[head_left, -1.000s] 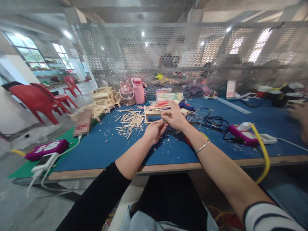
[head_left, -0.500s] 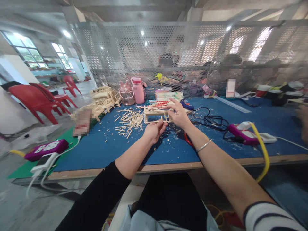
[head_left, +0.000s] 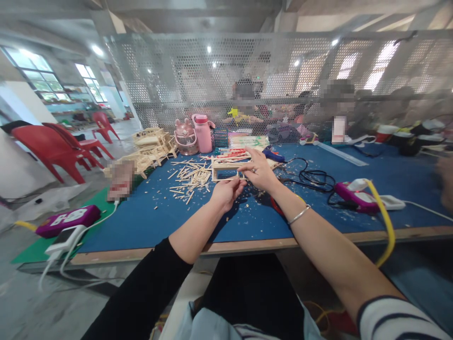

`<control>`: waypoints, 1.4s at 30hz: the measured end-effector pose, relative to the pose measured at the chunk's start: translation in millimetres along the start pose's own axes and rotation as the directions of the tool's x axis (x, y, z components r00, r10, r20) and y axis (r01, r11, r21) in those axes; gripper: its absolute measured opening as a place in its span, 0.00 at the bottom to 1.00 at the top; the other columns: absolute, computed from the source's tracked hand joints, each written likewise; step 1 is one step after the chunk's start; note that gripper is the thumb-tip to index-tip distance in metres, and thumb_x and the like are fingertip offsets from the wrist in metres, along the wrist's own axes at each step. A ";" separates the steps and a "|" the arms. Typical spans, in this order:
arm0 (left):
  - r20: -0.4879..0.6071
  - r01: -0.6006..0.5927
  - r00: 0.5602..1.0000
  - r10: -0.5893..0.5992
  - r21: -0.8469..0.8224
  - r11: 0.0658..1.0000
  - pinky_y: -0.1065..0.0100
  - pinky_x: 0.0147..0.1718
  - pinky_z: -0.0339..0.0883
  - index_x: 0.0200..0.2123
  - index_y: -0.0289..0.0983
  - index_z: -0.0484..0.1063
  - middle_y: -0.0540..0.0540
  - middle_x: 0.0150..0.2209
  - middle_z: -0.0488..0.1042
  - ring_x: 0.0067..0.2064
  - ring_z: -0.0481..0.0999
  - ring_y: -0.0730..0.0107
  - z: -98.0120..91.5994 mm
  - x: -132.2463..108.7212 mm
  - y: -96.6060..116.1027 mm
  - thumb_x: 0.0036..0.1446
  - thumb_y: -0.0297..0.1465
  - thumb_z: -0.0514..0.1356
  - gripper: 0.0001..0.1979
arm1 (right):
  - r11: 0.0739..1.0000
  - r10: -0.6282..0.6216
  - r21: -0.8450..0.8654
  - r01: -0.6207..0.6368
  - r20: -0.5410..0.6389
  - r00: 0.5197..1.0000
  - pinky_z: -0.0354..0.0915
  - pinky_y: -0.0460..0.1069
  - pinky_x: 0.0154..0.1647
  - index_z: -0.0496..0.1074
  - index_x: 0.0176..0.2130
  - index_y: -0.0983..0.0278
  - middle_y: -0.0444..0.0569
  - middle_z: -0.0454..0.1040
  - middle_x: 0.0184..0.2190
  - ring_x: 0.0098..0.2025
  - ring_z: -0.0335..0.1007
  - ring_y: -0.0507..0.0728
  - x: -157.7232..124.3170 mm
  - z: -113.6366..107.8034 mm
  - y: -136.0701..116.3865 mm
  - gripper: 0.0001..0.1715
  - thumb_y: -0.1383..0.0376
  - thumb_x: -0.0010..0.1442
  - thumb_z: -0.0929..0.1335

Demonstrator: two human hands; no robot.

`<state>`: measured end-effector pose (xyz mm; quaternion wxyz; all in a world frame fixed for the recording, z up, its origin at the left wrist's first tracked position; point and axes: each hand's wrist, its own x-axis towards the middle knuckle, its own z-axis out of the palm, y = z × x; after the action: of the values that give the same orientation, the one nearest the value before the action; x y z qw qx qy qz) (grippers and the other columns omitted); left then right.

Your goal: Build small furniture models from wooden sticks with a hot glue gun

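A small frame of pale wooden sticks point(head_left: 224, 165) is held above the blue table mat, between both hands. My left hand point(head_left: 228, 192) pinches its lower front edge from below, thumb and fingers closed. My right hand point(head_left: 259, 171) grips the right end, with thumb and fingertips on the sticks there; part of that end is hidden behind it. Just left of the frame lies a scattered heap of loose wooden sticks point(head_left: 194, 176). Beyond my right hand rests a blue-handled tool point(head_left: 274, 156). Partly under my right forearm is a red-handled tool point(head_left: 277, 206).
Finished-looking stick structures point(head_left: 152, 145) stand at the back left, near a pink bottle point(head_left: 202, 134) and a pink jar point(head_left: 186, 137). Black cable point(head_left: 311, 175) coils toward a purple power strip point(head_left: 354, 197) at right. A perforated metal screen point(head_left: 184, 71) closes the table's far side.
My right hand has shifted slightly left and its fingers have closed in on the frame's right end. My left hand and the frame stay nearly in place.
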<state>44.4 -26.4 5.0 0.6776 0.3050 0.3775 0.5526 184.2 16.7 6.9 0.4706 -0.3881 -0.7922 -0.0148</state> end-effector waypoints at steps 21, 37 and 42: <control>-0.008 -0.013 1.000 0.013 0.047 0.999 0.81 0.26 0.68 0.26 0.27 0.71 0.44 0.27 0.74 0.28 0.74 0.79 -3.4 2.6 -0.6 0.54 0.20 0.58 0.05 | 0.951 0.235 0.266 -0.156 -0.298 0.925 0.64 0.54 0.45 0.68 0.45 0.63 0.50 0.73 0.41 0.42 0.68 0.56 -2.4 -11.1 6.5 0.17 0.64 0.53 0.66; -0.003 -0.007 1.000 0.007 0.093 0.996 0.82 0.28 0.68 0.26 0.31 0.71 0.47 0.27 0.74 0.29 0.75 0.80 -4.9 3.7 -0.4 0.56 0.21 0.56 0.08 | 0.944 0.242 0.245 -0.222 -0.052 0.969 0.64 0.54 0.47 0.67 0.50 0.65 0.53 0.71 0.44 0.42 0.68 0.56 -3.6 3.1 20.5 0.22 0.61 0.56 0.63; -0.009 -0.002 1.000 0.003 0.123 0.992 0.82 0.30 0.67 0.25 0.33 0.70 0.49 0.26 0.73 0.29 0.74 0.81 -5.3 4.1 0.5 0.57 0.22 0.54 0.10 | 0.936 0.222 0.291 -0.197 -0.056 0.973 0.65 0.54 0.46 0.66 0.49 0.64 0.52 0.71 0.46 0.41 0.69 0.56 -4.3 5.3 24.0 0.21 0.60 0.57 0.64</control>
<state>40.1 -22.3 1.8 0.6550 0.3442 0.4137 0.5304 196.5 32.9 -7.5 0.5545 -0.3980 -0.7188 0.1320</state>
